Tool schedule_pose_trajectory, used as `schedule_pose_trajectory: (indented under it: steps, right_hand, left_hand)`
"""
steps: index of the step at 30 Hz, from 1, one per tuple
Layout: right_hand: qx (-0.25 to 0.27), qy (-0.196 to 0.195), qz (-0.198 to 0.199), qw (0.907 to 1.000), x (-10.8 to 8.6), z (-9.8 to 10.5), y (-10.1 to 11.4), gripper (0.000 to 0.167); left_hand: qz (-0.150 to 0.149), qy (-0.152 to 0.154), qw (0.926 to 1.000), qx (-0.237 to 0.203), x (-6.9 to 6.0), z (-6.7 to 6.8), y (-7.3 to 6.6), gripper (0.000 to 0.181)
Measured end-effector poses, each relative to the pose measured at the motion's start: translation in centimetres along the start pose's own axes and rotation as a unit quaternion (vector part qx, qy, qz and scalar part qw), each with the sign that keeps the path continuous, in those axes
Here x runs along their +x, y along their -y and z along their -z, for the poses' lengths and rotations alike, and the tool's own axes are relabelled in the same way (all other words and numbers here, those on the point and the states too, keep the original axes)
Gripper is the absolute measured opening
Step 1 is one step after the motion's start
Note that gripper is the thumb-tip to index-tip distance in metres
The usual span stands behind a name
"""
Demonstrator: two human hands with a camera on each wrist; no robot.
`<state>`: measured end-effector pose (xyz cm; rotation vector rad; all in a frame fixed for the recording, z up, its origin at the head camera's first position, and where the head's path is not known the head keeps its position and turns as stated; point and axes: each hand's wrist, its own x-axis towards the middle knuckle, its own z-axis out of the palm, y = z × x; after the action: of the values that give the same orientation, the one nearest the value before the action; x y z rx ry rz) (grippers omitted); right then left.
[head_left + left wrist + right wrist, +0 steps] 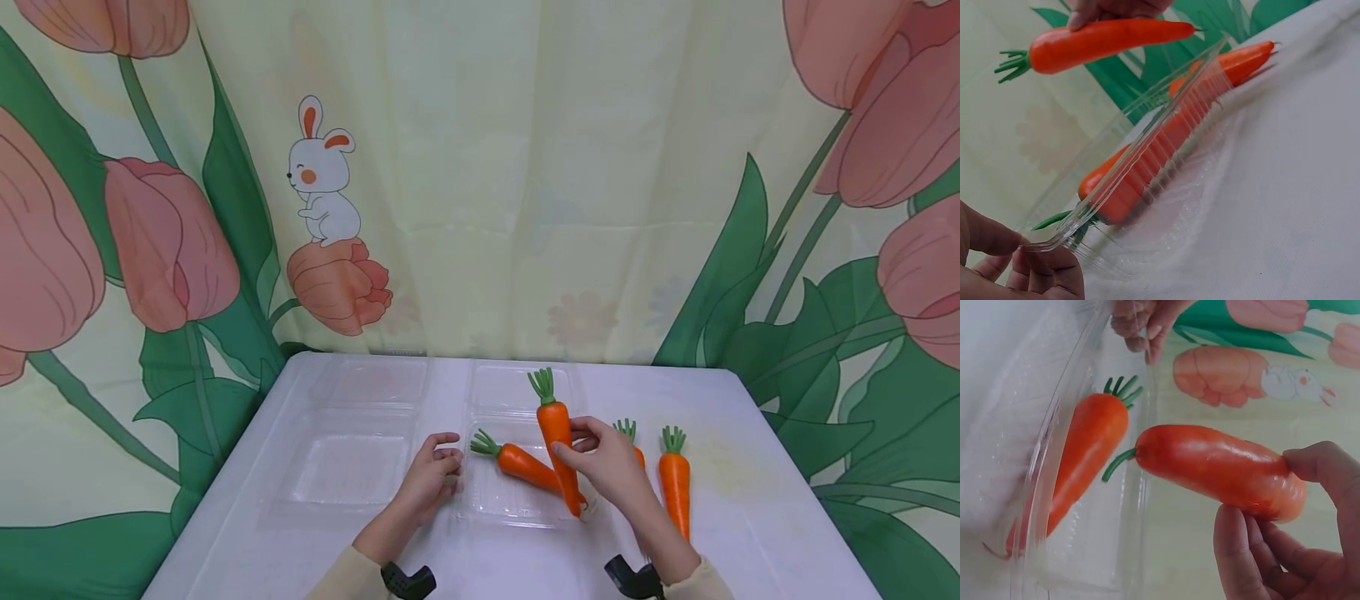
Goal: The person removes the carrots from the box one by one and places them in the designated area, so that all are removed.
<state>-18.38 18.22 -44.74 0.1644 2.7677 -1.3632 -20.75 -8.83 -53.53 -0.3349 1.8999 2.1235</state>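
Observation:
My right hand (607, 467) grips an orange toy carrot (553, 421) with green leaves, held leaf end up above a clear plastic container (495, 523). Inside that container a second carrot (522, 465) lies at a slant, its leaves toward my left hand (429, 483). In the left wrist view, thumb and fingers of the left hand pinch the corner of the container's rim (1054, 242). The right wrist view shows the right thumb on one side of the held carrot (1216, 469) and fingers on the other; its tip points away from the palm.
Two more carrots lie on the white table (750, 517) at the right: one carrot (675, 483) in plain sight, another carrot (640, 456) partly behind the right hand. A second clear container (348, 471) stands open at the left. A printed curtain (480, 208) hangs behind the table.

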Motion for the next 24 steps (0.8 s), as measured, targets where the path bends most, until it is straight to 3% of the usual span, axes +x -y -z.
schedule_pose_trajectory:
  steps: [24]
  right_hand:
    - [-0.030, -0.024, -0.041, 0.9984, -1.1, 4.9, -2.7, 0.065]
  left_hand:
    - [-0.009, 0.015, 0.9998, -0.009, -0.2, 0.0, -0.1, 0.044]
